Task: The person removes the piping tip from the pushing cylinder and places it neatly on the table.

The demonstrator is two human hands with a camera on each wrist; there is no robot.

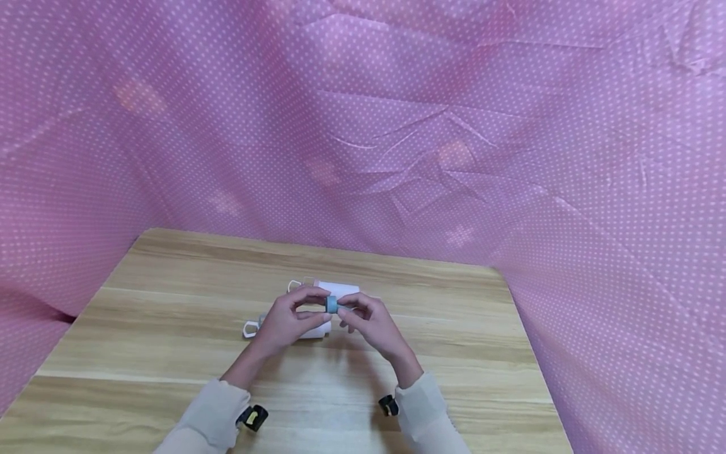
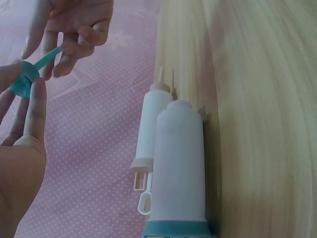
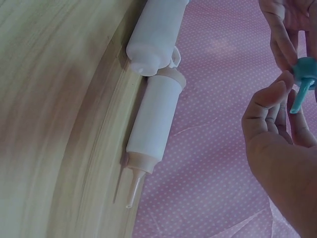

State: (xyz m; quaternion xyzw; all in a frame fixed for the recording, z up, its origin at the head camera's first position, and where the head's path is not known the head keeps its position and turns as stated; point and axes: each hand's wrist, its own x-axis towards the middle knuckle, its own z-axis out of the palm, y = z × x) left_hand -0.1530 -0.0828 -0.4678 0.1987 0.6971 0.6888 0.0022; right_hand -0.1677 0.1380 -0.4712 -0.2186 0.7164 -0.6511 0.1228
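Note:
Both hands hold a small teal nozzle cap point(image 1: 331, 304) with a thin spout, raised over the table. My left hand point(image 1: 286, 320) pinches its wide end between thumb and fingers. From the other side my right hand point(image 1: 371, 321) grips the cap's edge with thumb and forefinger, the spout point(image 3: 301, 96) pointing in toward that palm. Beneath lie two white syringe-like tubes. The nearer tube point(image 2: 179, 163) has a teal collar point(image 2: 176, 228) and a bare blunt tip. Farther off, the other tube point(image 3: 154, 116) carries a pale pink nozzle point(image 3: 138, 168) and collar.
White pull handles point(image 1: 250, 329) stick out leftward from the tubes. The wooden table point(image 1: 454, 353) ends at a pink dotted cloth point(image 1: 363, 126) hanging behind and at the sides. Black wrist cameras point(image 1: 255, 417) sit by both sleeves.

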